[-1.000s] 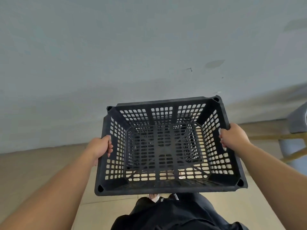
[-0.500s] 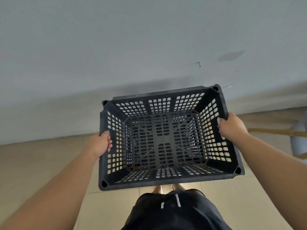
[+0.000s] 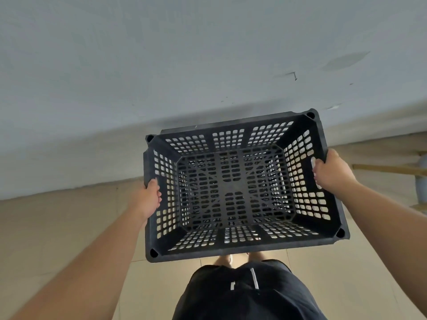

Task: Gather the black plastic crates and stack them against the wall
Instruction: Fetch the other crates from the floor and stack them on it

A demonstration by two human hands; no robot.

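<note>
I carry one black plastic crate [image 3: 233, 251] with perforated walls and floor in front of me, open side up, above the tiled floor. My left hand [image 3: 149, 198] grips the rim of its left short side. My right hand [image 3: 332, 173] grips the rim of its right short side, fingers hooked through the handle slot. The crate is empty and its far edge is close to the grey wall [image 3: 161, 77]. No other crates are in sight.
The beige tiled floor [image 3: 57, 227] meets the wall just beyond the crate. At the right edge a wooden stick [image 3: 388, 169] lies across a grey rounded object [image 3: 421, 190]. My dark shorts [image 3: 245, 294] show below the crate.
The crate has come nearer to the wall and tipped slightly, its far side lower. Both hands keep the same hold on the rims.
</note>
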